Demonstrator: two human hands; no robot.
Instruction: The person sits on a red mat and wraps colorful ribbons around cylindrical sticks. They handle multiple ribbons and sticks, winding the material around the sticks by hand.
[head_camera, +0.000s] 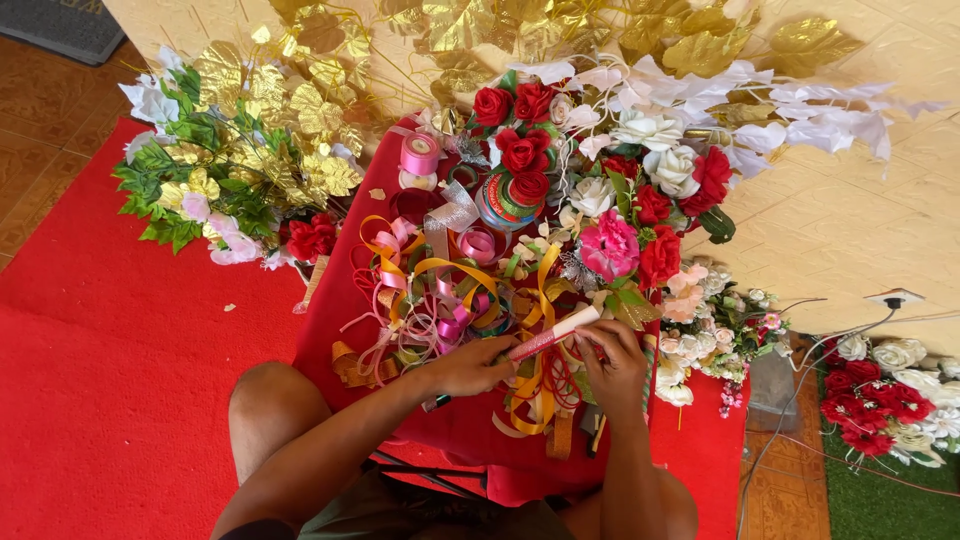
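My left hand (470, 365) and my right hand (612, 362) meet over a small table draped in red cloth (345, 300). Between them they hold a slim red and white tube (553, 333), tilted up to the right. My left hand grips its lower red end; my right hand's fingers close around the middle. Below the hands lie curled gold and pink ribbon strips (440, 300). Whether the left hand also holds a dark tool below it is unclear.
Ribbon spools (419, 155) and red, white and pink fabric flowers (610, 245) crowd the table's far side. Gold and green leaf bunches (240, 150) lie at left on the red carpet (110, 360). More flowers (885, 400) and a wall socket (893, 297) are at right.
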